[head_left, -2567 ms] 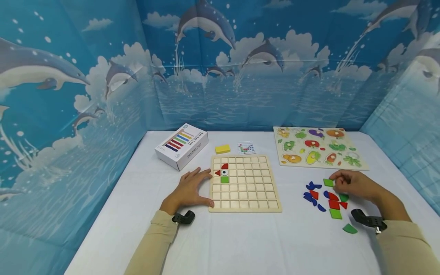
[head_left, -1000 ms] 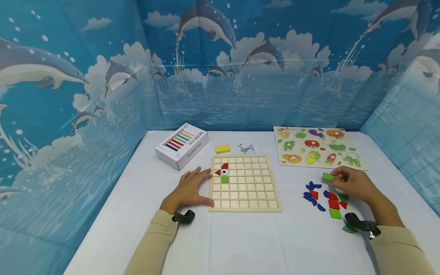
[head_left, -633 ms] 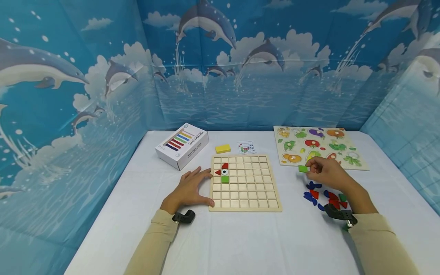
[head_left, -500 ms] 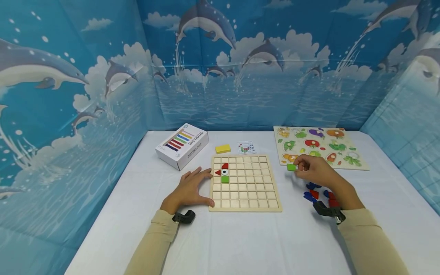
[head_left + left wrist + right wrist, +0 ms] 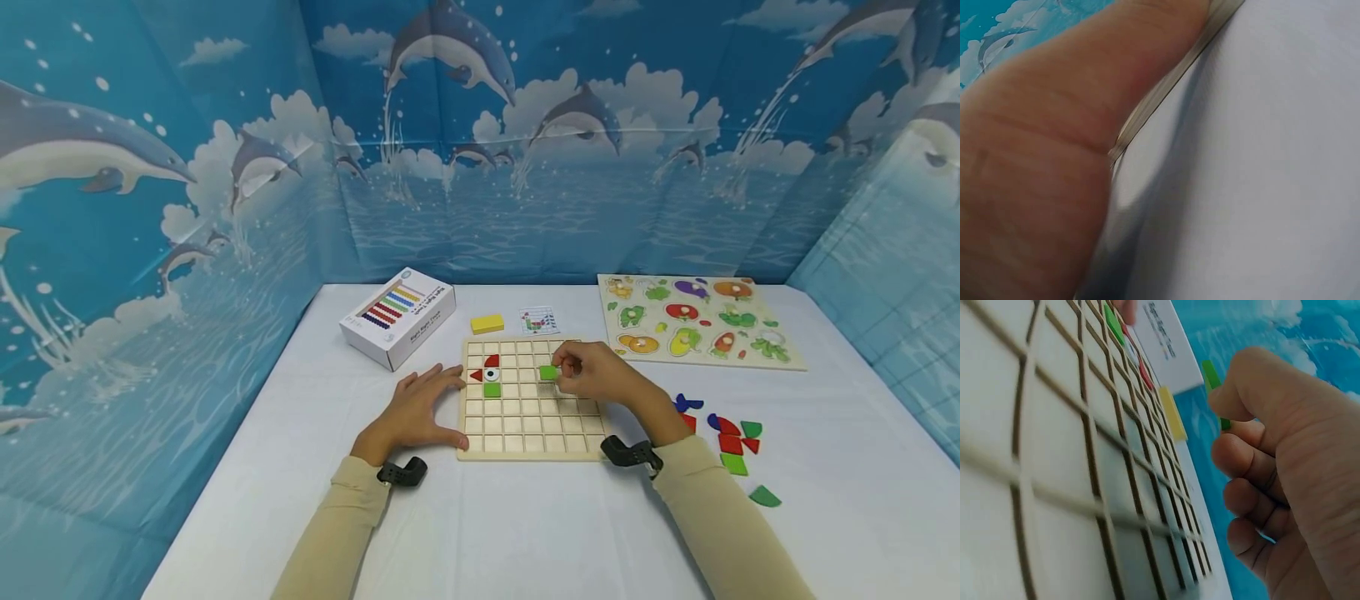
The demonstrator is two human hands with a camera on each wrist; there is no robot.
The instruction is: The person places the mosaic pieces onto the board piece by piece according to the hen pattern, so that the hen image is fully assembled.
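My right hand [image 5: 596, 371] pinches a light green square tile [image 5: 548, 372] between thumb and fingers. In the right wrist view the green tile [image 5: 1212, 378] is held up off the wooden grid board [image 5: 532, 423]. The board's upper left cells hold a red quarter-round piece [image 5: 492, 361], a red triangle [image 5: 477, 376], a round eye piece [image 5: 491, 375] and a green square [image 5: 492, 390]. My left hand [image 5: 408, 412] rests at the board's left edge, fingers spread and thumb at the lower corner. The thumb [image 5: 1085, 94] fills much of the left wrist view.
Loose red, blue and green pieces [image 5: 731, 444] lie right of the board, some hidden by my right forearm. Behind the board are a white box [image 5: 397, 319], a yellow block [image 5: 487, 323] and a picture card [image 5: 538, 320]. A vegetable puzzle board [image 5: 697, 323] lies at back right.
My right hand has picked the green square tile from the loose pieces and carried it left, over the board. My left hand stays at the board's edge.
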